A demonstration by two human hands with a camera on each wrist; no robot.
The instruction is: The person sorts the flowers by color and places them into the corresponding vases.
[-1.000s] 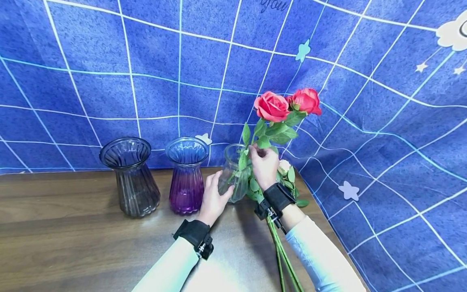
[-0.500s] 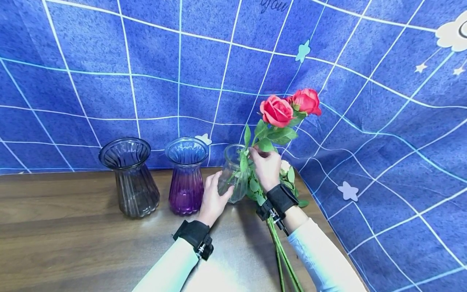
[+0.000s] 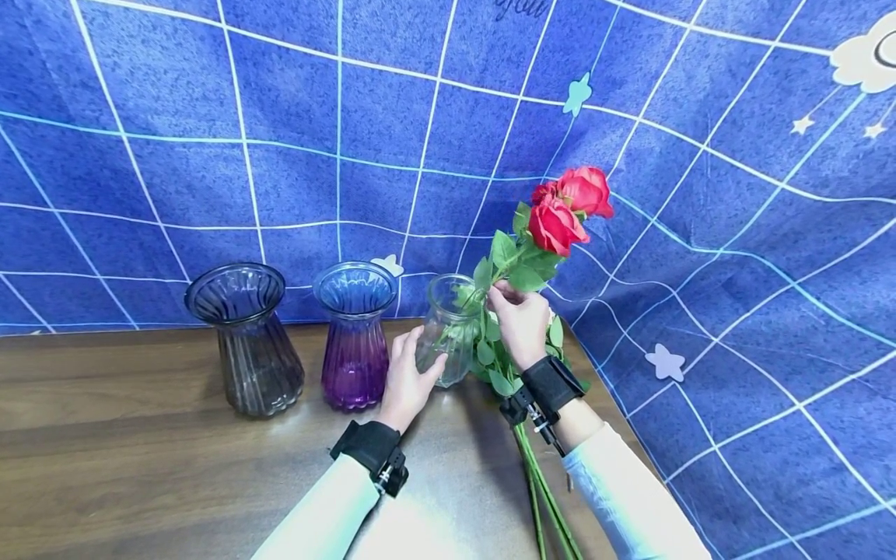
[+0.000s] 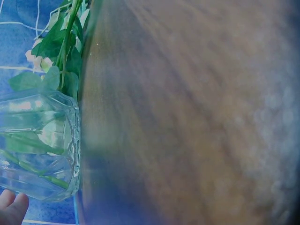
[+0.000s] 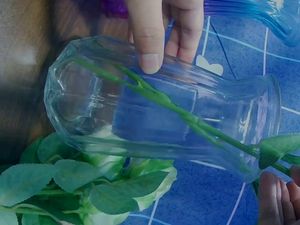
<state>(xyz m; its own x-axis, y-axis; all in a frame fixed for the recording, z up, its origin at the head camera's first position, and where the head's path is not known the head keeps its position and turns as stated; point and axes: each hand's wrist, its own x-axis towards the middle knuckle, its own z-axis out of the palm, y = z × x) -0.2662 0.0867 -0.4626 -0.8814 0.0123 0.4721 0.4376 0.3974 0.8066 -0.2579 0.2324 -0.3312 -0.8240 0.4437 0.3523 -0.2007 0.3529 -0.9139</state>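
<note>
The red rose [image 3: 558,225] was held at the robot-free right side of the work, bloom up high, and its green stem [image 5: 161,97] was slanted down inside the clear glass vase [image 3: 446,346]. The stem was pinched near the leaves [image 3: 525,278] by the right hand [image 3: 521,327], with its thumb and fingers brought close together just beside the vase's mouth. The vase was stood upright on the wooden table [image 3: 175,474], and its left side was held by the left hand [image 3: 406,381], with thumb and fingers curved wide apart around the wall.

The rose was judged to be light but heavy at the top, with a stem that would bend a little and soft petals that could be squashed, so it was best held by the stem. The glass was judged to be smooth, slippery and easy to break, so it was best steadied low down, with no hard push put on the rim
</note>
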